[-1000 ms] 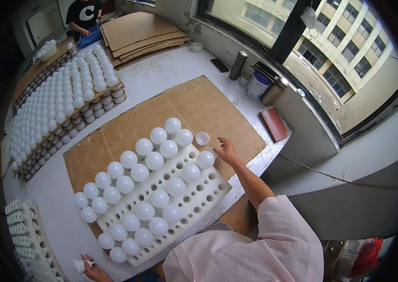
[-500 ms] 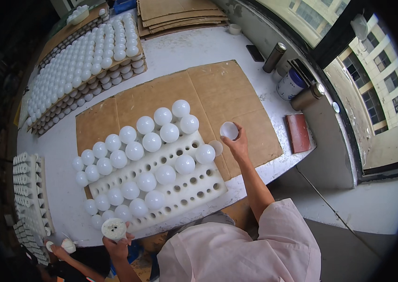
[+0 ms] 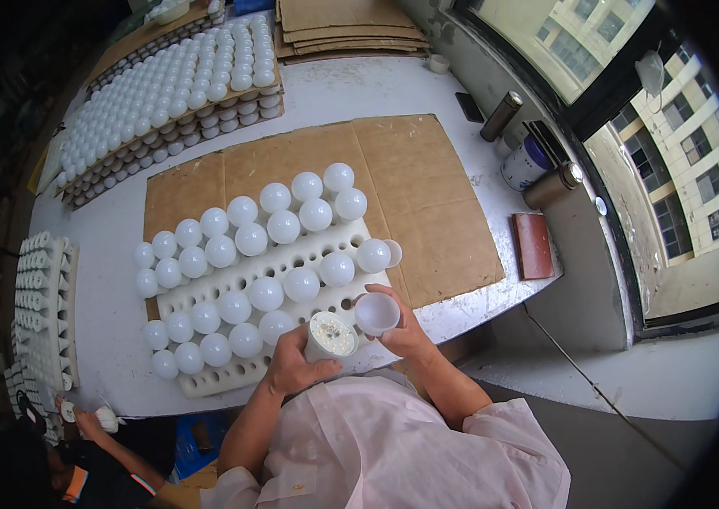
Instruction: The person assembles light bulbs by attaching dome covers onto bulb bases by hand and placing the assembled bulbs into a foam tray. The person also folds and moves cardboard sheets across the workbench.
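Your left fingers [image 3: 323, 370] hold the lamp base [image 3: 332, 337] and your right fingers [image 3: 394, 341] the white cover [image 3: 377, 314], side by side near the table's [image 3: 109, 339] edge, seemingly a fitting step calling for aligned rims

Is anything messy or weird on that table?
One loose whitish cover sits by the cardboard, just right of the end bulb. It looks odd because the bulbs stand in neat rows on the foam tray. I see no spills.
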A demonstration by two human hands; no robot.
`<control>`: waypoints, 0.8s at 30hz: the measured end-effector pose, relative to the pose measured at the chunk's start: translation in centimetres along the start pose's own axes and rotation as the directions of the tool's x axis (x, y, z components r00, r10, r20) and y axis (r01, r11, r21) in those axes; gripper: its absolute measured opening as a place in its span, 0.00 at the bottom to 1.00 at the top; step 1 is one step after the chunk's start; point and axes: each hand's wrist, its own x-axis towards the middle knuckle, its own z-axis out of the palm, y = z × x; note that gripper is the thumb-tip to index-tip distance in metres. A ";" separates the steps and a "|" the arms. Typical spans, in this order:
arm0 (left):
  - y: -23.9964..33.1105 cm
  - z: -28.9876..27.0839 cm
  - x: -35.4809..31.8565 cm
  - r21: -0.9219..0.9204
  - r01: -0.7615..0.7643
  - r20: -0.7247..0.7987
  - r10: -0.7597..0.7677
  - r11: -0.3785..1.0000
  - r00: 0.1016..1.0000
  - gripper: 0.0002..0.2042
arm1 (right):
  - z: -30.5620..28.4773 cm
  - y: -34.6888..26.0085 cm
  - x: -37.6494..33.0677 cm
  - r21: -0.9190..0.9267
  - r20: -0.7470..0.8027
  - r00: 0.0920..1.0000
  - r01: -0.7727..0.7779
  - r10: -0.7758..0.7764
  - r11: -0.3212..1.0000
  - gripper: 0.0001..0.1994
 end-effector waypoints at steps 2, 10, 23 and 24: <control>0.2 -0.2 -0.6 -0.023 -0.010 0.004 0.011 1.000 1.000 0.24 | 0.8 0.8 -0.1 0.026 0.023 1.000 -0.021 0.020 0.999 0.44; -0.1 -2.2 -3.5 -0.133 0.020 -0.055 -0.027 0.991 0.998 0.24 | 3.8 1.8 1.4 -0.036 0.119 0.989 -0.087 0.091 0.996 0.45; -0.9 -4.5 -6.2 -0.185 0.104 -0.041 -0.114 0.977 0.993 0.22 | 5.4 2.7 2.2 -0.211 0.146 0.978 -0.114 0.146 0.971 0.46; -0.9 -4.7 -6.4 -0.183 0.144 -0.036 -0.153 0.972 0.988 0.22 | 5.5 2.4 2.1 -0.295 0.147 0.975 -0.118 0.167 0.948 0.45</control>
